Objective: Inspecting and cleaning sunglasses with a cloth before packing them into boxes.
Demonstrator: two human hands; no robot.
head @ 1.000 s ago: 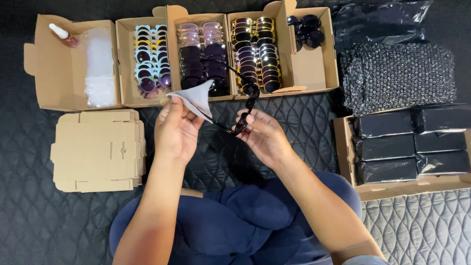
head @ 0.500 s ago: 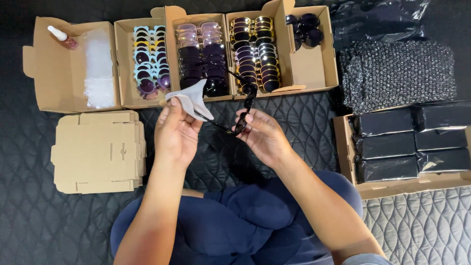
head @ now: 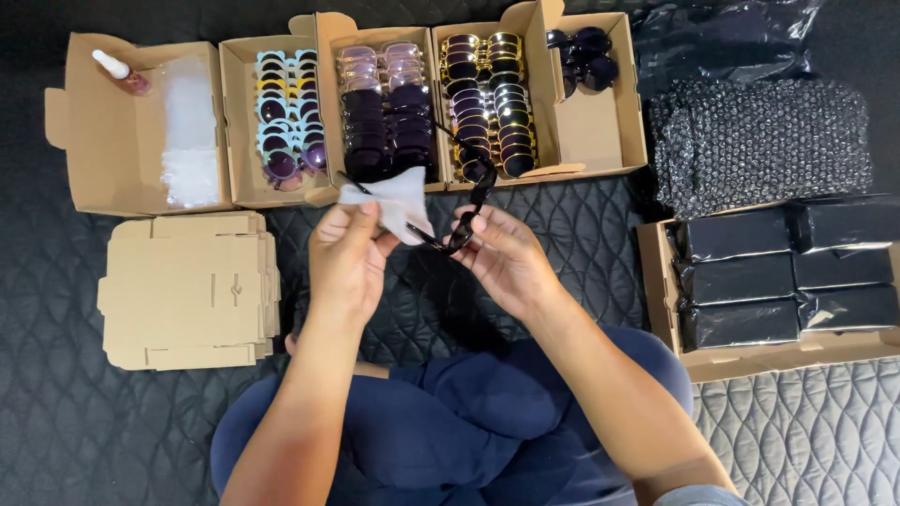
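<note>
Since half a second back, the pale grey soft cleaning cloth [head: 394, 204] has shifted right onto the black glossy plastic sunglasses [head: 469, 201]; wiping looks underway. Head view only: left hand [head: 349, 258] grip pinched shut on the cloth, right hand [head: 506, 258] grip clamped on the sunglasses' frame, held above the black quilted mat [head: 581, 234]. Behind: open brown cardboard boxes [head: 581, 131] packed with round sunglasses. Flat-folded cardboard stack [head: 187, 290] at left.
</note>
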